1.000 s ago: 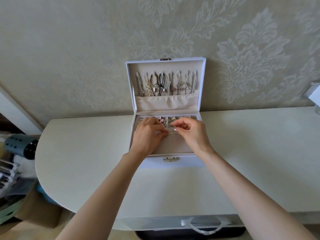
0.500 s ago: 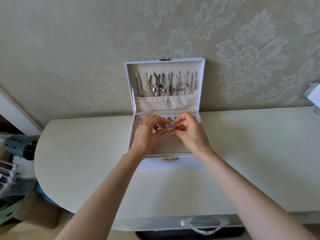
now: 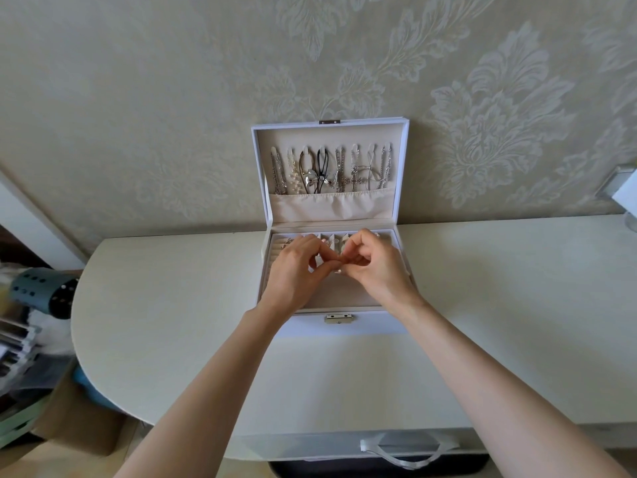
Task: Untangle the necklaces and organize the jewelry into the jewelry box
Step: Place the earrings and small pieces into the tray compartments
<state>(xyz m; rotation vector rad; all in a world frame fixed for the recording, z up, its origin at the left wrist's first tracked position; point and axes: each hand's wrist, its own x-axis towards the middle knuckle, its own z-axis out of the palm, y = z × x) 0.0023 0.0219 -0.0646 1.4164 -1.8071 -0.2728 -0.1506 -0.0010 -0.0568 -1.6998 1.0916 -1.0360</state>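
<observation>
On our white table [image 3: 172,305], left hand [image 3: 296,276] and right hand [image 3: 381,272] pinch a tiny piece [image 3: 339,270] over the jewelry box [image 3: 375,326]; next we should tuck it in.

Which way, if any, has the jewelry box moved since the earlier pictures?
No. The jewelry box stays put: its lid still lines up with the same wallpaper pattern behind it.

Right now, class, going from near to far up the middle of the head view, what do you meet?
Strap → table → box clasp → left hand and right hand pinching a small jewelry piece → pocket → necklaces → lid catch.
</observation>
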